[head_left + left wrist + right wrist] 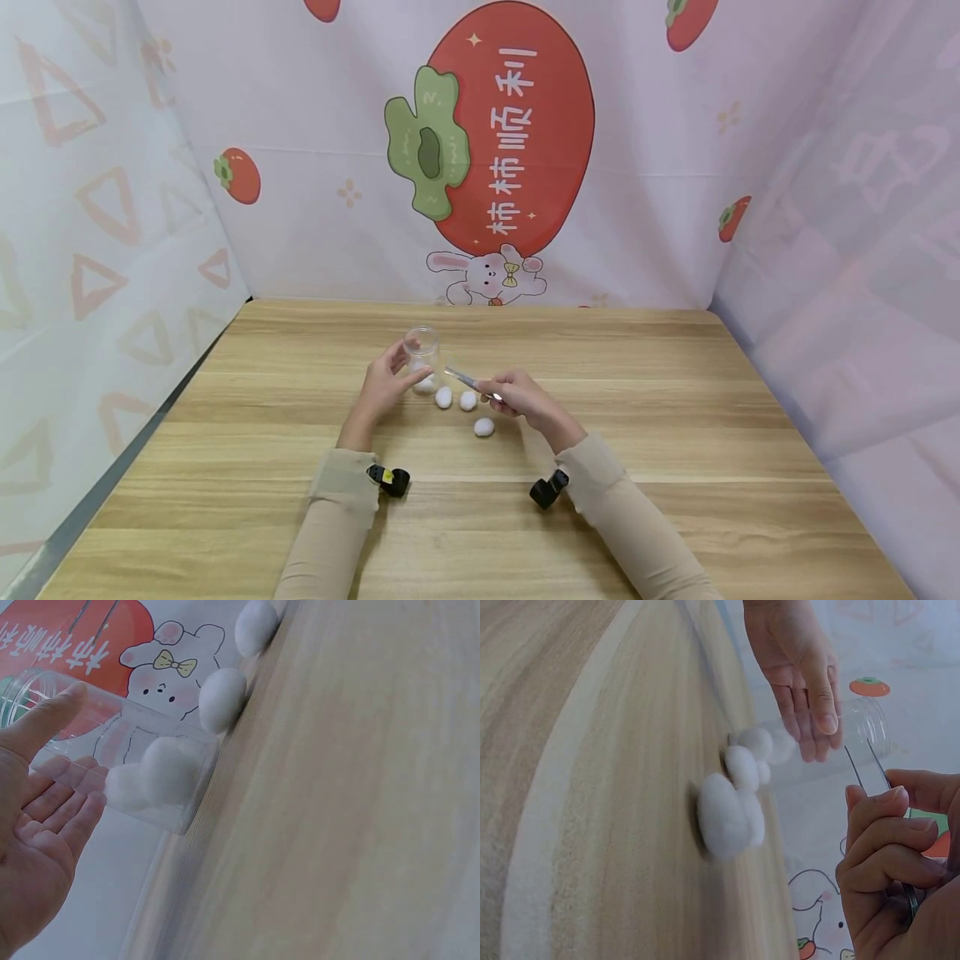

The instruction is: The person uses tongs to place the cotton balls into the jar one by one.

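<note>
A clear jar [424,342] stands upright on the table with white cotton balls [171,771] at its bottom. My left hand [384,385] holds it from the left side, thumb and fingers against its wall. In my right hand [519,395] is a pair of metal tweezers [461,377], pointing left toward the jar. The prongs are apart in the right wrist view, with nothing between their tips. Three more cotton balls lie on the table: one [444,397] beside the jar, another [468,401] below the tweezers, and the third [483,427] nearer the front.
The wood-grain table [645,467] spreads out around both hands. A printed cloth [645,150] with a persimmon and a rabbit hangs behind it, and pale cloth walls [90,208] stand along the sides. Each wrist carries a small black camera [550,489].
</note>
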A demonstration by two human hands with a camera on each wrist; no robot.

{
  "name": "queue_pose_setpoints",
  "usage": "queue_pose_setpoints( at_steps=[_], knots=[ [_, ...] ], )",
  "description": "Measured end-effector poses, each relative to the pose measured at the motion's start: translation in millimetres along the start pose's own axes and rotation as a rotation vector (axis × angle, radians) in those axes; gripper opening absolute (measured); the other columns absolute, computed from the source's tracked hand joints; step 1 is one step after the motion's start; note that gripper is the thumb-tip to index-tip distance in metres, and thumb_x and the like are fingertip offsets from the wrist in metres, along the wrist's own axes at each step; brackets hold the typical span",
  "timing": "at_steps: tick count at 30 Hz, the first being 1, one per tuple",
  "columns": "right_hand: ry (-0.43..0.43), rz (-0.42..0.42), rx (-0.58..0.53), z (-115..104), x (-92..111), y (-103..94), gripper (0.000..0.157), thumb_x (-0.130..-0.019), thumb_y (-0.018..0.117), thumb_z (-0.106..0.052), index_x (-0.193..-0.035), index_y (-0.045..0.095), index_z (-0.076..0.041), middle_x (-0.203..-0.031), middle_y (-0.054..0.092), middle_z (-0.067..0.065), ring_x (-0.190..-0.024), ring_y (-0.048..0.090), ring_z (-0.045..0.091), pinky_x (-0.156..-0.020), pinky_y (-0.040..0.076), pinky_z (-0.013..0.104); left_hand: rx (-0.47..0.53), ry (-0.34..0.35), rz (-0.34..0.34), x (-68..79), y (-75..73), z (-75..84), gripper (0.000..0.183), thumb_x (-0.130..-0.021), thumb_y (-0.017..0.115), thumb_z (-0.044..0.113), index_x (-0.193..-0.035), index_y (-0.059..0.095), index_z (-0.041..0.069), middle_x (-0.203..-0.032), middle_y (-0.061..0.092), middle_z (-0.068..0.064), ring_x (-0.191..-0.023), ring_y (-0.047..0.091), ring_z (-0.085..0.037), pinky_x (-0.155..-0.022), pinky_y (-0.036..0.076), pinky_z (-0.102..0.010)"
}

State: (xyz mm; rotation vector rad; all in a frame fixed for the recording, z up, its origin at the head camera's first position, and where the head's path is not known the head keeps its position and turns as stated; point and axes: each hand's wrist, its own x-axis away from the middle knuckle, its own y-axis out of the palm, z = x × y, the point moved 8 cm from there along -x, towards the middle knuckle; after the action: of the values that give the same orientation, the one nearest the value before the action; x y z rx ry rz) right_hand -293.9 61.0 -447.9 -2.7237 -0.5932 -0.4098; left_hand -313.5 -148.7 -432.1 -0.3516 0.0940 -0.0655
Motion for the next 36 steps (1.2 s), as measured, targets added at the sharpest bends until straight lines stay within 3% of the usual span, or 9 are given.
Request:
queue_pose_setpoints(
  at_steps=[4,10,13,20,23,31,36],
  knots=[
    [-0.002,0.003,0.018,2.8,1.0,1.3,0.036,-0.094,0.059,-0.028,-0.087,0.063,0.007,-0.052,0.047,-0.007,-0.046,0.035,0.004,-0.042,0.023,0.017,-0.001,0.004,0.011,-4.6,-0.1,-10.8,0.072,-0.085,0.074,0.017,-0.145,0.038,0.0,-0.144,0.048,-0.026,-0.137,0.045,-0.039,-0.12,0.037,-0.042],
    [0.004,0.008,0.037,4.4,2.3,2.0,0.037,-0.094,0.059,-0.029,-0.087,0.064,0.007,-0.052,0.048,-0.007,-0.047,0.035,0.004,-0.043,0.022,0.018,0.006,-0.01,0.01,-4.8,-0.4,-13.4,0.073,-0.084,0.075,0.019,-0.145,0.038,0.001,-0.145,0.046,-0.026,-0.138,0.044,-0.038,-0.12,0.037,-0.042],
    [0.013,0.01,0.055,5.5,3.0,2.7,0.037,-0.094,0.058,-0.028,-0.087,0.064,0.007,-0.053,0.048,-0.006,-0.048,0.035,0.005,-0.043,0.023,0.017,0.013,-0.017,0.003,-3.0,-0.4,-8.5,0.073,-0.085,0.074,0.017,-0.145,0.037,0.0,-0.146,0.045,-0.026,-0.139,0.043,-0.038,-0.121,0.036,-0.042],
    [0.024,0.016,0.088,12.5,0.7,3.3,0.032,-0.095,0.057,-0.027,-0.082,0.064,0.002,-0.054,0.048,-0.005,-0.049,0.036,0.007,-0.043,0.024,0.017,-0.004,-0.015,-0.018,10.3,-1.8,21.1,0.069,-0.087,0.07,0.009,-0.144,0.034,-0.007,-0.146,0.042,-0.03,-0.139,0.041,-0.041,-0.121,0.035,-0.044],
    [0.028,0.019,0.096,14.3,0.4,3.2,0.032,-0.095,0.058,-0.027,-0.08,0.064,0.0,-0.053,0.048,-0.005,-0.048,0.036,0.007,-0.042,0.023,0.018,-0.01,-0.015,-0.02,11.5,-1.6,23.0,0.068,-0.088,0.069,0.008,-0.144,0.034,-0.007,-0.146,0.042,-0.031,-0.139,0.041,-0.041,-0.121,0.035,-0.044],
    [0.04,0.027,0.108,15.2,4.3,2.9,0.031,-0.094,0.059,-0.027,-0.074,0.063,-0.003,-0.052,0.047,-0.005,-0.049,0.036,0.007,-0.043,0.023,0.018,0.019,0.003,-0.003,-3.5,0.3,-8.0,0.07,-0.085,0.074,0.015,-0.144,0.039,-0.001,-0.146,0.045,-0.026,-0.139,0.042,-0.038,-0.121,0.035,-0.042],
    [0.031,0.03,0.112,16.0,4.5,2.4,0.032,-0.093,0.059,-0.028,-0.074,0.063,-0.003,-0.052,0.047,-0.004,-0.049,0.035,0.007,-0.043,0.024,0.018,0.011,0.012,0.014,-6.0,-0.1,-14.2,0.072,-0.084,0.075,0.019,-0.144,0.04,0.002,-0.145,0.048,-0.024,-0.138,0.044,-0.037,-0.12,0.037,-0.041]
  ],
)
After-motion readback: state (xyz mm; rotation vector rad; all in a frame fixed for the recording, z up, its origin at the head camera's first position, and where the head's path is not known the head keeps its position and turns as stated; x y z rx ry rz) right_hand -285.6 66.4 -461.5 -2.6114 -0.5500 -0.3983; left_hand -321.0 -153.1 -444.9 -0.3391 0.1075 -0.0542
